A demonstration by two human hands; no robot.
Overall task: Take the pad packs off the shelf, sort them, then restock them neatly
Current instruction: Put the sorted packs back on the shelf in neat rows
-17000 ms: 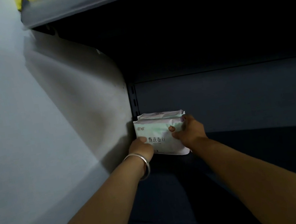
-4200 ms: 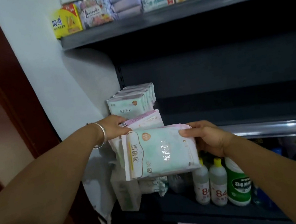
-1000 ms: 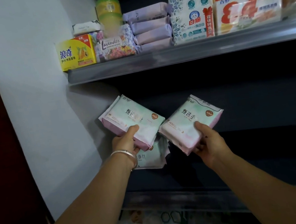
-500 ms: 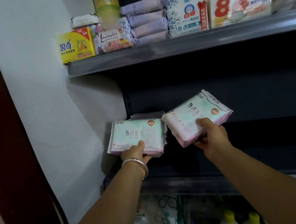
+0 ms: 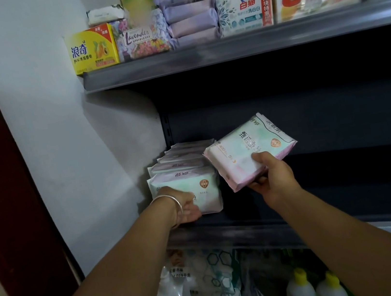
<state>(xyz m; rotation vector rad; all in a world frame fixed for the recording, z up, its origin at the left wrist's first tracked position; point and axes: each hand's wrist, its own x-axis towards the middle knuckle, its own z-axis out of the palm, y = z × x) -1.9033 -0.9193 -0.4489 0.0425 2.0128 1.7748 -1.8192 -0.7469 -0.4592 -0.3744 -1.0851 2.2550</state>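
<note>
Head view: left hand (image 5: 185, 206) grip closed on front pad pack (image 5: 203, 192) of row (image 5: 186, 159) standing at middle shelf (image 5: 301, 218) left end. Right hand (image 5: 273, 176) grip clamped on tilted pad pack (image 5: 248, 150), held just right of row, above shelf.

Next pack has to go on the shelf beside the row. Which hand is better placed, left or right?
Right. The right hand already holds a loose pad pack, tilted, in the air just right of the row. The left hand is busy on the front pack of the row.
</note>
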